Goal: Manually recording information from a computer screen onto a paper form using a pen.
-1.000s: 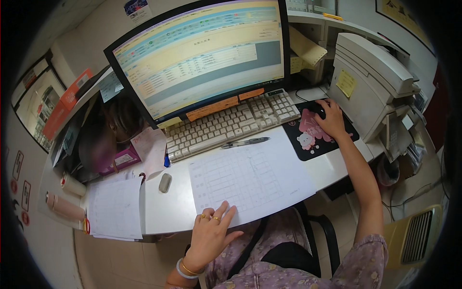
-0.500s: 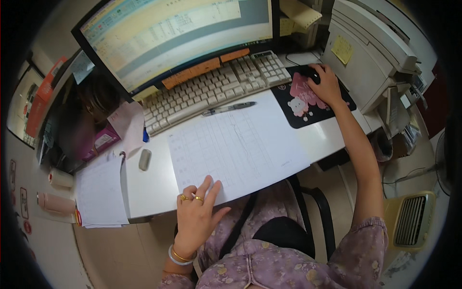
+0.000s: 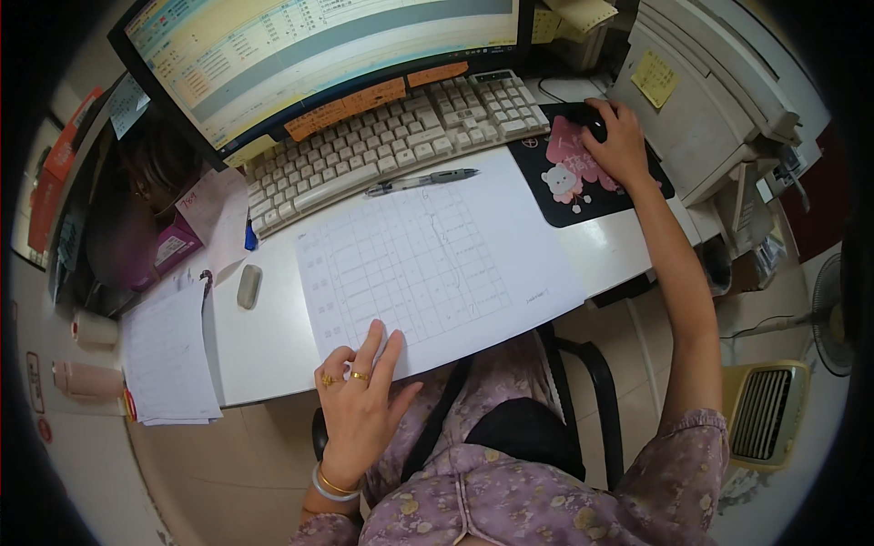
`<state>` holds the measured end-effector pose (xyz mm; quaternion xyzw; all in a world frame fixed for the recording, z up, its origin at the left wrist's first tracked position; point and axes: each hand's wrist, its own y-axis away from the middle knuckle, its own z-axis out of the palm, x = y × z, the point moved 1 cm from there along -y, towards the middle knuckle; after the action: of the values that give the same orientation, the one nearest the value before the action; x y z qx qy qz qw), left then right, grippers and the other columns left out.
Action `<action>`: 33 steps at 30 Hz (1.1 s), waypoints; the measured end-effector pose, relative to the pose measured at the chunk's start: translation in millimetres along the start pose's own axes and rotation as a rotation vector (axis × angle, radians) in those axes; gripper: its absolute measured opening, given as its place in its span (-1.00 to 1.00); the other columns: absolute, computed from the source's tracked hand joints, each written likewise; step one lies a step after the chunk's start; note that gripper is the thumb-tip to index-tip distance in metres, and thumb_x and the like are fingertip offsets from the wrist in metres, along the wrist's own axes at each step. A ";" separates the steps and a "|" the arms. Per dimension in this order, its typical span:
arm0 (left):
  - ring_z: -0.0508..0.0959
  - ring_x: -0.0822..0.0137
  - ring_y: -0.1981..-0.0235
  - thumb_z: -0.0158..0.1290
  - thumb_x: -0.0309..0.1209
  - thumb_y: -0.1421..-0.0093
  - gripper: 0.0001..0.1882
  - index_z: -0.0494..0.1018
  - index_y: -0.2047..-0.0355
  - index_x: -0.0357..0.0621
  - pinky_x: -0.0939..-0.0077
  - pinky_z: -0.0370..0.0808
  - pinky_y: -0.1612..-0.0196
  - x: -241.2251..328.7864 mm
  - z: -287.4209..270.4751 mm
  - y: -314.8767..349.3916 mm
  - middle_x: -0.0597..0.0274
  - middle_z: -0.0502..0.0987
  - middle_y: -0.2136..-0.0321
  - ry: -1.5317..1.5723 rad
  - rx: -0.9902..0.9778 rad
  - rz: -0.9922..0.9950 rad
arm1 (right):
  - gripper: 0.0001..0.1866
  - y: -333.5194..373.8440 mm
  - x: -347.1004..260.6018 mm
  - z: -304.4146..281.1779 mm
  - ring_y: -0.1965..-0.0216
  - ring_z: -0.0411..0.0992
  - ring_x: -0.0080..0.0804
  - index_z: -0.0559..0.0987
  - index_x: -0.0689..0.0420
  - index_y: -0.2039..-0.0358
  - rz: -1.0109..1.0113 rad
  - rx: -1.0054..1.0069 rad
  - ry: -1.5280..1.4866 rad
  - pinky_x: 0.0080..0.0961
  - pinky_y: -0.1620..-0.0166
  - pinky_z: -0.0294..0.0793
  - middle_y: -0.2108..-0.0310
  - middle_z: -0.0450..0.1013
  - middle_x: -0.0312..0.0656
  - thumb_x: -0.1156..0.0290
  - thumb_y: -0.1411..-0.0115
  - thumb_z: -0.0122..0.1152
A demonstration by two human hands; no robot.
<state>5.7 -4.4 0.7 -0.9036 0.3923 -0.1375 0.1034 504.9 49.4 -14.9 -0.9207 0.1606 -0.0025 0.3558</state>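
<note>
My right hand (image 3: pixel 626 150) curls over a dark computer mouse (image 3: pixel 597 125), which is mostly hidden under the fingers. The mouse sits on a black mouse pad (image 3: pixel 572 211) with a pink design and a white cartoon bear. At the desk's front edge, my left hand (image 3: pixel 358 396) is open, its fingertips lying on the lower edge of a white sheet with a printed grid (image 3: pixel 537 259). Across the top of that sheet lies a grey and black pen (image 3: pixel 422 182). Just behind the pen stands a beige keyboard (image 3: pixel 364 168).
A monitor (image 3: pixel 319 50) showing a table stands behind the keyboard. A grey eraser-like block (image 3: pixel 248 288) and stapled-looking papers (image 3: pixel 173 359) lie at left, near a purple box (image 3: pixel 175 246). A printer-like machine (image 3: pixel 692 109) is at right; a chair armrest (image 3: pixel 601 378) is below the desk.
The whole view has shifted slightly, so the desk things appear a little further left and higher. Both hands keep their places, one on the sheet and one on the mouse.
</note>
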 end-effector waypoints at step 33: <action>0.10 -0.32 -0.28 0.00 0.15 -0.22 -0.34 0.32 -0.21 0.06 -0.28 0.13 -0.20 -118.9 7.7 -146.6 -0.22 0.02 -0.34 -0.129 0.005 -0.183 | -0.44 2.3 -3.2 -5.7 -0.09 0.29 0.03 0.43 0.00 -0.09 0.041 -0.054 -0.084 -0.13 -0.14 0.30 -0.03 0.33 0.02 0.29 -0.03 0.26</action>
<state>30.2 182.3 16.8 -0.9424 0.3002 -0.0888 0.1179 500.5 45.0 -11.8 -0.9257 0.1644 0.0480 0.3373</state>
